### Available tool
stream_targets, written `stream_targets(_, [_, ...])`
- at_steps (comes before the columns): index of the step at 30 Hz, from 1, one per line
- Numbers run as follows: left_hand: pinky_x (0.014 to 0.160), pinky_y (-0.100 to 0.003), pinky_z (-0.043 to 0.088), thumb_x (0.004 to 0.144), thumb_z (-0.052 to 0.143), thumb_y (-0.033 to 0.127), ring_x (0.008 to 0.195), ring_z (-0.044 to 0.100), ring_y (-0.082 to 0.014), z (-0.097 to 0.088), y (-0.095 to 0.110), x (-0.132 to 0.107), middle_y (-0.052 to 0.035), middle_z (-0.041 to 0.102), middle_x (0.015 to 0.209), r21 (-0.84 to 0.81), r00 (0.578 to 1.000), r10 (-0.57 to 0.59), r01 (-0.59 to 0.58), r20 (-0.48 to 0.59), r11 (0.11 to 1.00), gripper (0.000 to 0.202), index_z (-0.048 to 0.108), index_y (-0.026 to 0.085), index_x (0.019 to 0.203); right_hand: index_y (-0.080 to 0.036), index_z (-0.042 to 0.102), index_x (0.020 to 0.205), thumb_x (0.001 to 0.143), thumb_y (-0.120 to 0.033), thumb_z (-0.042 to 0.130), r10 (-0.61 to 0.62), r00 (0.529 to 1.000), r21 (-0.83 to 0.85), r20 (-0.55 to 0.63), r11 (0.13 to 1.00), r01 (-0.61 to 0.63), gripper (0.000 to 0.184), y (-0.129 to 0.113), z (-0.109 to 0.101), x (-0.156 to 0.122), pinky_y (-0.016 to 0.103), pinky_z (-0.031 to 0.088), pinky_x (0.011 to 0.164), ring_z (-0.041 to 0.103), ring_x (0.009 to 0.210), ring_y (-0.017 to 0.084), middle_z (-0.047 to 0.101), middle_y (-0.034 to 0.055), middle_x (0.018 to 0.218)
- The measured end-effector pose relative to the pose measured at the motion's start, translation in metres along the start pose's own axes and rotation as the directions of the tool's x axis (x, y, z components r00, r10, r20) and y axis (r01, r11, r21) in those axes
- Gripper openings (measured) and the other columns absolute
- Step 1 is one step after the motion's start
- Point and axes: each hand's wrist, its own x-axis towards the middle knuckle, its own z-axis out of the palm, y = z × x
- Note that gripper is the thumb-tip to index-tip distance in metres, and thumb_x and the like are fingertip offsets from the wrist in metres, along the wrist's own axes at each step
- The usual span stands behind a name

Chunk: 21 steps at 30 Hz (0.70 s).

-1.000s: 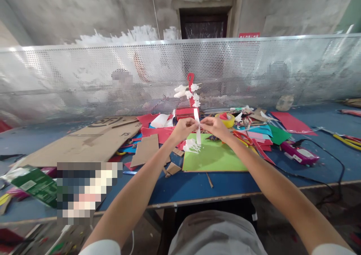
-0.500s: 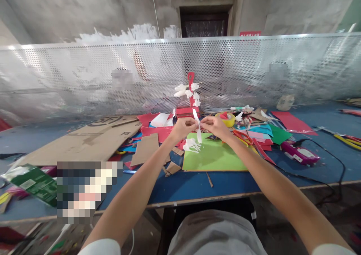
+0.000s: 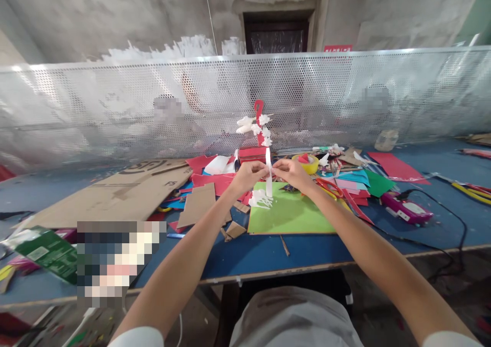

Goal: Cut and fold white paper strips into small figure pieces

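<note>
A narrow white paper strip hangs upright between my two hands, above the near part of the green sheet. My left hand pinches it from the left side, and the fingertips of my right hand are closed on it from the right. Just below, a clump of white cut paper pieces lies on the green sheet's left edge. Behind the hands stands a red upright piece with a hooked top, bearing several white paper flowers.
Brown cardboard covers the left of the blue table. Right of my hands lie yellow tape, orange-handled scissors, coloured paper and a purple corded device. Yellow-handled pliers sit far right. A perforated metal screen runs behind.
The white strip has turned from slightly tilted to nearly upright, its lower end a little lower. Both hands stay pinched around it, almost in place.
</note>
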Motion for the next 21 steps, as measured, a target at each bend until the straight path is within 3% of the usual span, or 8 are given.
stream_targets(21, [0.063,-0.024,0.047,0.078,0.066,0.031,0.066,0.062,-0.0113,-0.0021,-0.0081,0.0014,-0.0059,0.07,0.076,0.072,1.0,0.002,-0.001,-0.002,0.997,0.017,0.066,0.014,0.079,-0.018,0.061,0.085,0.079,-0.041,0.064,0.029,0.999,0.004,0.019,1.0,-0.029,0.024,-0.0032,0.0014,-0.0022,0.024,0.044,0.052,0.06,0.061,0.014,0.067,0.0057,0.074])
